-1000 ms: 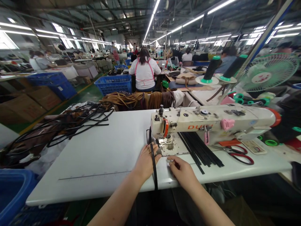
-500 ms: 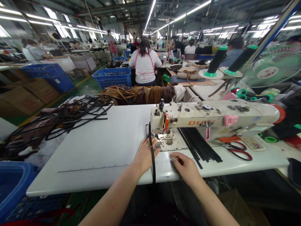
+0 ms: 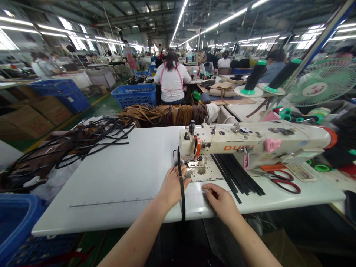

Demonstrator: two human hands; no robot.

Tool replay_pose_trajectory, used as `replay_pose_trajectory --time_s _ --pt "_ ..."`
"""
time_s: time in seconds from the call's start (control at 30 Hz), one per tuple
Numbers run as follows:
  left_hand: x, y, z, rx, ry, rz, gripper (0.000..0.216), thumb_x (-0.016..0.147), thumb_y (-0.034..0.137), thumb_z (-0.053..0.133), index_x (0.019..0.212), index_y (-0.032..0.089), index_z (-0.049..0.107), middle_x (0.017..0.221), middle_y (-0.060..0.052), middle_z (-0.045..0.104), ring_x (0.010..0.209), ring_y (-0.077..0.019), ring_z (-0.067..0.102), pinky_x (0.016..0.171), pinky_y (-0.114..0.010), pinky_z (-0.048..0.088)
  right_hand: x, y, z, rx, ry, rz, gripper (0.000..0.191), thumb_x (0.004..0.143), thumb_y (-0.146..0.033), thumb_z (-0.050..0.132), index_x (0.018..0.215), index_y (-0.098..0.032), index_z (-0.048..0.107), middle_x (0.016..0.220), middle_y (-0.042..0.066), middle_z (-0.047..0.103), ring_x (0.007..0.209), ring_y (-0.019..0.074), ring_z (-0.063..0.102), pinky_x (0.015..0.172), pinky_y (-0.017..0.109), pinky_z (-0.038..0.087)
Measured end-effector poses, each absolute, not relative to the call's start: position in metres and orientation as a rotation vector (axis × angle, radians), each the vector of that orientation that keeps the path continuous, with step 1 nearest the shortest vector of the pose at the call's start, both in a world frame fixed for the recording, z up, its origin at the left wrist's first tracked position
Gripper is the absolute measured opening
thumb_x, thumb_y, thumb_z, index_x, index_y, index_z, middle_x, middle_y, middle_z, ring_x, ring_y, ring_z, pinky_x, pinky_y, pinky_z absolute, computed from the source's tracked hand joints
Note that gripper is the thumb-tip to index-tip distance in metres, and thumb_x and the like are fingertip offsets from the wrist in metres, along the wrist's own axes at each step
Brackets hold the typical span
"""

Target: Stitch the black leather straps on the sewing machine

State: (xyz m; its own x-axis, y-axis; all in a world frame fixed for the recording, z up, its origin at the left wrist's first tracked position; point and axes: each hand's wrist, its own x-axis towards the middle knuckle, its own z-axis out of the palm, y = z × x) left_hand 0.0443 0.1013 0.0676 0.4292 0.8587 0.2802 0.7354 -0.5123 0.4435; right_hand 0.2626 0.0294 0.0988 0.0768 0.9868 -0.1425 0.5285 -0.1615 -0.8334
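Note:
A sewing machine [image 3: 256,139] stands on the white table, its presser foot above a worn metal needle plate [image 3: 205,168]. My left hand [image 3: 175,185] lies flat just left of the foot, fingers stretched toward it. A narrow black strap [image 3: 183,200] hangs down past the machine's head, crosses the back of this hand and drops over the table's front edge. What lies under the left fingertips is hidden. My right hand [image 3: 219,198] rests near the front edge, thumb and forefinger pinched together; anything between them is too small to make out.
Several black strips [image 3: 239,176] lie under the machine's arm, with red-handled scissors [image 3: 285,181] to their right. A tangle of black straps [image 3: 102,137] covers the table's far left. Thread cones [image 3: 254,78] and a green fan [image 3: 319,87] stand behind. A co-worker [image 3: 172,79] sits ahead.
The whole view has shifted slightly downward and to the right. Both hands and the strap keep nearly the same places relative to the machine.

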Motion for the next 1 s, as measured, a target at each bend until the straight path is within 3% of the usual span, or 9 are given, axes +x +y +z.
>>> replay_pose_trajectory --time_s 0.17,0.37,0.47,0.67,0.87,1.0 --pt "0.048 0.1 0.061 2.465 1.4 0.745 0.043 0.102 0.03 0.057 0.143 0.02 0.055 0.151 -0.01 0.059 0.147 -0.0289 0.049 0.125 -0.055 0.039 0.266 0.032 0.092 -1.747 -1.456 0.99 0.038 0.086 -0.049 0.055 0.104 -0.022 0.076 0.064 -0.001 0.066 0.057 0.0207 0.061 0.06 0.032 0.051" --pt "0.051 0.102 0.053 2.442 1.388 0.864 0.042 0.1 0.027 0.059 0.141 0.019 0.057 0.146 -0.01 0.063 0.14 -0.0303 0.055 0.124 -0.059 0.042 0.274 0.041 0.089 -1.7 -1.508 0.867 0.034 0.084 -0.048 0.057 0.095 -0.024 0.078 0.077 0.003 0.076 0.072 0.024 0.07 0.072 0.032 0.056" --pt "0.049 0.101 0.056 2.373 1.355 0.939 0.036 0.101 0.026 0.056 0.137 0.022 0.06 0.143 -0.009 0.065 0.138 -0.0293 0.057 0.123 -0.058 0.043 0.274 0.041 0.086 -1.71 -1.49 0.801 0.033 0.084 -0.049 0.055 0.093 -0.024 0.075 0.075 0.002 0.074 0.072 0.0239 0.07 0.069 0.031 0.055" --pt "0.049 0.102 0.065 2.212 1.298 1.017 0.034 0.094 0.014 0.058 0.125 0.021 0.068 0.136 -0.011 0.068 0.135 -0.0294 0.059 0.12 -0.054 0.048 0.282 0.04 0.079 -1.753 -1.647 0.671 0.04 0.093 -0.054 0.048 0.068 -0.026 0.061 0.062 0.0 0.065 0.065 0.0208 0.066 0.066 0.028 0.052" --pt "0.049 0.099 0.08 2.063 1.216 1.064 0.023 0.095 0.013 0.054 0.106 0.02 0.073 0.125 -0.01 0.071 0.126 -0.0273 0.063 0.117 -0.051 0.048 0.32 0.066 0.081 -1.79 -1.851 -0.015 0.035 0.099 -0.045 0.048 0.102 -0.023 0.074 0.099 0.011 0.076 0.088 0.0259 0.074 0.086 0.037 0.057" --pt "0.049 0.097 0.087 1.99 1.168 1.048 0.02 0.095 0.016 0.055 0.102 0.02 0.073 0.12 -0.011 0.071 0.121 -0.0269 0.064 0.116 -0.048 0.047 0.343 0.092 0.067 -1.841 -1.988 -0.544 0.032 0.097 -0.031 0.051 0.107 -0.012 0.075 0.102 0.019 0.076 0.092 0.0333 0.074 0.087 0.047 0.059"
